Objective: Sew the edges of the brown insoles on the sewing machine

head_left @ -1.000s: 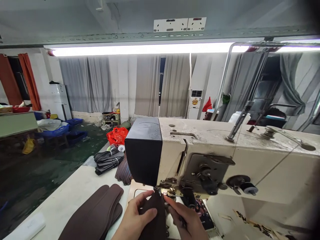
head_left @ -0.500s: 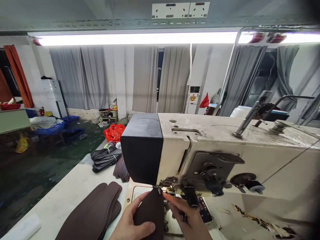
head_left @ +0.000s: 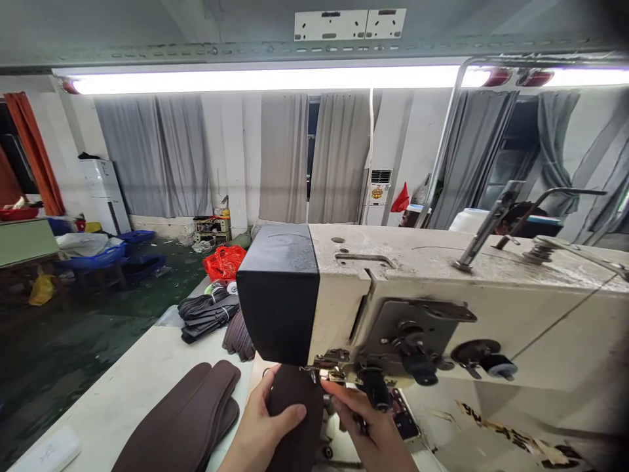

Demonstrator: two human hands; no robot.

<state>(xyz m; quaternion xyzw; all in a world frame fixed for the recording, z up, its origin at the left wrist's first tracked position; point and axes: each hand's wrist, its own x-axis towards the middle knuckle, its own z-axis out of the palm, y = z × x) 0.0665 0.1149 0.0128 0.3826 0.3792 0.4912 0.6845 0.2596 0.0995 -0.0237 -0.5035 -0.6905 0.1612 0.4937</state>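
Observation:
A dark brown flat piece of leather-like material (head_left: 295,419) lies under the needle area of a sewing machine (head_left: 339,314), its far end beneath the machine head. My left hand (head_left: 265,419) grips its left side, thumb on top and the other fingers along the far left edge. At the right edge, close to the presser foot (head_left: 314,377), is the index fingertip of my right hand (head_left: 368,426). That hand's other fingers are curled, and a small dark object shows among them, too hidden to name. Similar brown pieces (head_left: 171,419) lie stacked left of my left hand.
Bundled dark strips (head_left: 209,314) and a red plastic bag (head_left: 223,262) sit farther back on the white table (head_left: 142,373). A white box (head_left: 49,449) lies at the near left. Right of my right hand is a dark control panel (head_left: 405,419).
The brown piece has turned under the needle, so its far end now reaches farther left. My left hand has shifted slightly up with it; my right hand stays nearly in place.

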